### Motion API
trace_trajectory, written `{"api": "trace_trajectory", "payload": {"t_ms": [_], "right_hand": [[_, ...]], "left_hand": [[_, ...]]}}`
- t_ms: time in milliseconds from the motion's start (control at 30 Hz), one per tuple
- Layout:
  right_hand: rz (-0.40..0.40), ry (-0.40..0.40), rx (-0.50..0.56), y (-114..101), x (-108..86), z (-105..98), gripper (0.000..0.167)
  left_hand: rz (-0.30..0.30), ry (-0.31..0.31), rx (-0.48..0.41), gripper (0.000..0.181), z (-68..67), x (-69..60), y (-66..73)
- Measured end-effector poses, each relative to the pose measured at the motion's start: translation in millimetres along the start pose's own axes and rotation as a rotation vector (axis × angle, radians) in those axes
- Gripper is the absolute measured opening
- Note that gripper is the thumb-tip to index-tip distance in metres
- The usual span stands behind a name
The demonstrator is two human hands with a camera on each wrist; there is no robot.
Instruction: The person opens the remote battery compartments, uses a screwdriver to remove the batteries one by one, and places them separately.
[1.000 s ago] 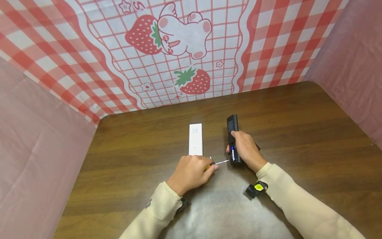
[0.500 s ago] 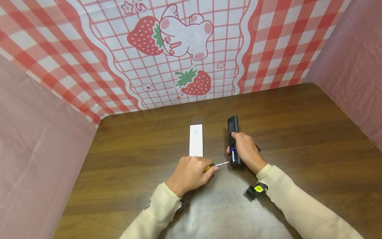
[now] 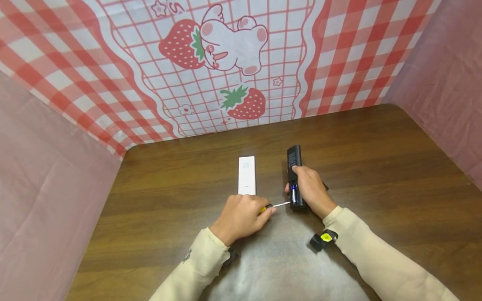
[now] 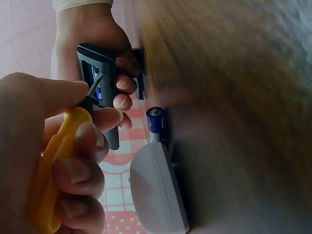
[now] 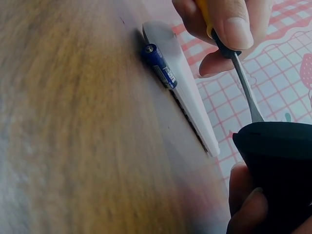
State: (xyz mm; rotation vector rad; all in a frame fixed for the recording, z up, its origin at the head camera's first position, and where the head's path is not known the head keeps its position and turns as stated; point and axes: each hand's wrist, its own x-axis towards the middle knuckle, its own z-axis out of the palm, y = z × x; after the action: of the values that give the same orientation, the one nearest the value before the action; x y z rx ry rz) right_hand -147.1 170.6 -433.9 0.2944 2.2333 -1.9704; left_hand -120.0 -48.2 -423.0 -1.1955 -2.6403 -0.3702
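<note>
My left hand (image 3: 241,217) grips a screwdriver (image 4: 61,141) with a yellow handle and a thin metal shaft. My right hand (image 3: 311,189) holds a black remote control (image 3: 293,161), its back facing up and its battery compartment uncovered. One blue battery (image 3: 294,194) sits inside that compartment. In the left wrist view the screwdriver's tip reaches into the compartment, close to the battery's end; the exact contact is too small to tell. A loose blue battery (image 5: 160,67) lies on the table beside a white elongated device (image 3: 247,175), hidden by the left hand in the head view.
A small dark flat piece (image 4: 139,73) shows beyond the right hand's fingers. The brown wooden table (image 3: 169,188) ends at a red-and-white checked cloth (image 3: 339,54) behind, with pink cloth (image 3: 34,179) on both sides.
The screwdriver's tip has shifted slightly right, to the remote control's near left edge. The right hand and the remote control have stayed almost still.
</note>
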Motion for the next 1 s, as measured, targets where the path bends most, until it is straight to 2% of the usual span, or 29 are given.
{"api": "trace_trajectory", "payload": {"t_ms": [333, 500, 800, 1000], "right_hand": [[0.003, -0.018, 0.050, 0.2, 0.3, 1.1, 0.048], [-0.003, -0.060, 0.119, 0.7, -0.6, 0.1, 0.050], [0.004, -0.130, 0.227, -0.7, -3.1, -1.2, 0.054], [-0.005, -0.197, 0.353, 0.6, -2.7, -0.4, 0.053]], "left_hand": [[-0.014, 0.001, 0.005, 0.027, 0.5, 0.2, -0.5], [-0.022, 0.016, 0.003, 0.028, 1.2, -1.1, -2.3], [-0.016, 0.084, -0.012, 0.028, -0.7, 1.7, -6.4], [-0.005, 0.145, -0.013, 0.027, -0.2, 4.7, -6.8]]}}
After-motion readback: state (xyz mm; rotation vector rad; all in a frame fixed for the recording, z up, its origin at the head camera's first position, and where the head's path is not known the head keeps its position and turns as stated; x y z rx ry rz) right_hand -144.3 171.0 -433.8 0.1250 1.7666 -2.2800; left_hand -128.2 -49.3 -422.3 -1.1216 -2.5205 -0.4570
